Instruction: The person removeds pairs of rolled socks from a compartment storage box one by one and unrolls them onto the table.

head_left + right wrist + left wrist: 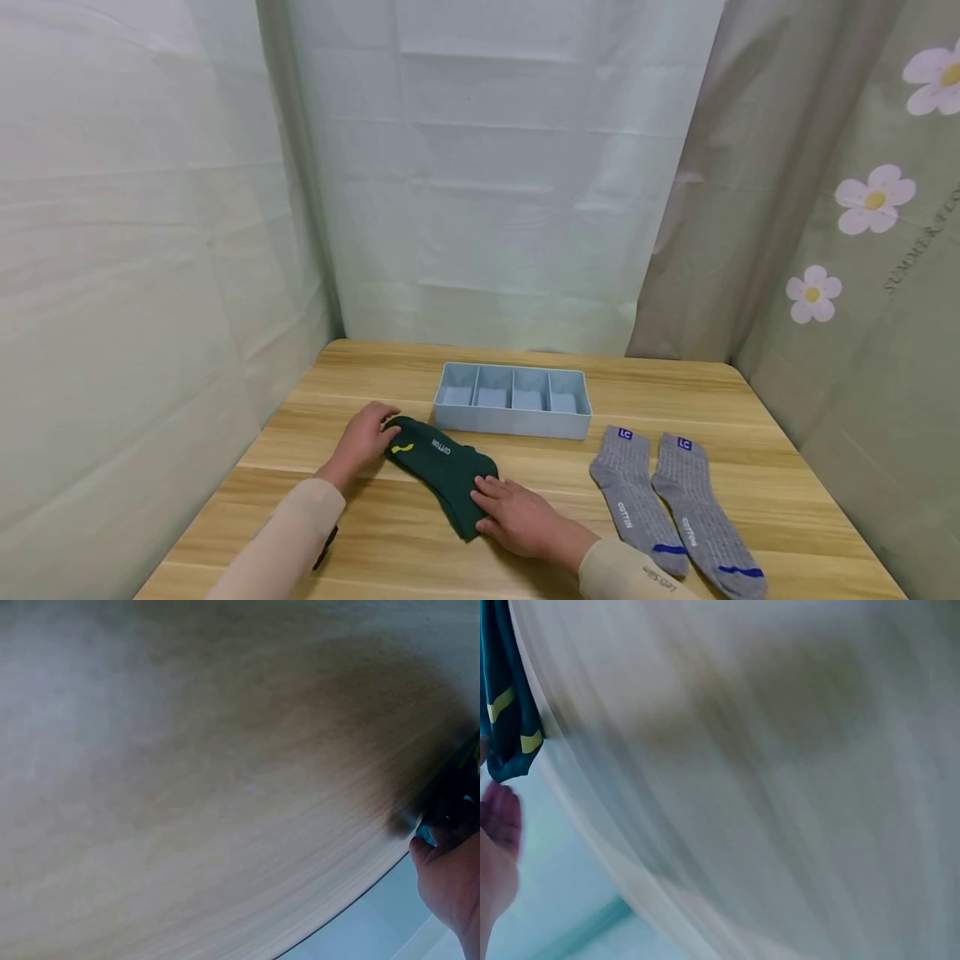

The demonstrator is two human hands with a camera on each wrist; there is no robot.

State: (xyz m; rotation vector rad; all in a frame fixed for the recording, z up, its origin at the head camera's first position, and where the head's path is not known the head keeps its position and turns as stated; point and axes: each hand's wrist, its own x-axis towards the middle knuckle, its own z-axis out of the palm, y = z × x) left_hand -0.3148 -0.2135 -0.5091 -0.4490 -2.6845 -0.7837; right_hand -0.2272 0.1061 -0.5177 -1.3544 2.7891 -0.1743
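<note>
A pair of dark green socks (442,467), laid one on the other, lies on the table with white COTTON lettering and a yellow mark near the toe. At the toe end is my left hand (363,442), its fingertips right at the sock's edge. My right hand (525,517) rests on the cuff end with its fingers spread over the fabric. In the left wrist view two toes with yellow stripes show on the green socks (510,697), beside the left hand (499,855). The right wrist view catches only part of the right hand (454,889) next to dark fabric.
Behind the green socks stands a light blue box (513,421) with several compartments in a row. Two grey socks, the left one (633,492) and the right one (705,508), lie side by side at the right. Fabric curtains (487,208) enclose the wooden table (390,367).
</note>
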